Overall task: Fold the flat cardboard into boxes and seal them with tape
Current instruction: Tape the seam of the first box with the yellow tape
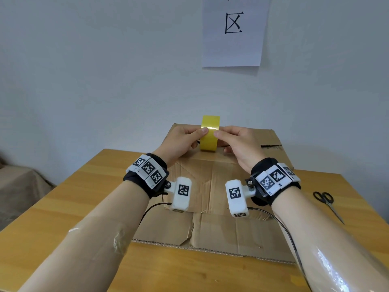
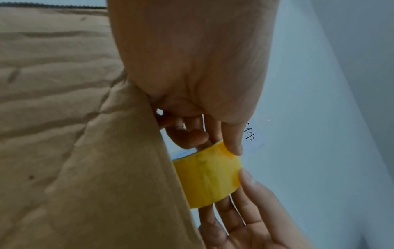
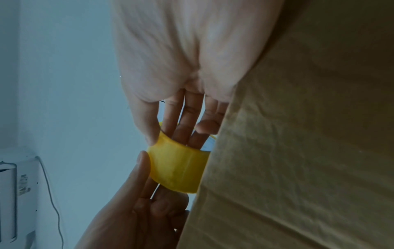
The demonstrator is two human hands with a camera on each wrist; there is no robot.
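Yellow tape roll (image 1: pixel 209 133) stands on edge atop the creased cardboard box (image 1: pixel 212 171), left hand (image 1: pixel 179 142) and right hand (image 1: pixel 237 144) both grasping it.

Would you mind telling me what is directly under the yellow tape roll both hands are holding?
The cardboard box lies under the yellow tape roll, which the left hand and right hand hold upright. Whether the roll touches the box is hidden, as is the flap seam beneath it.

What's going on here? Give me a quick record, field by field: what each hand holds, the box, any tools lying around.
left hand: holds the yellow tape roll, thumb on its outer face
right hand: holds the same roll from the other side
cardboard box: on the wooden table, folded up, top seam not yet taped
scissors: on the table, to the right, untouched
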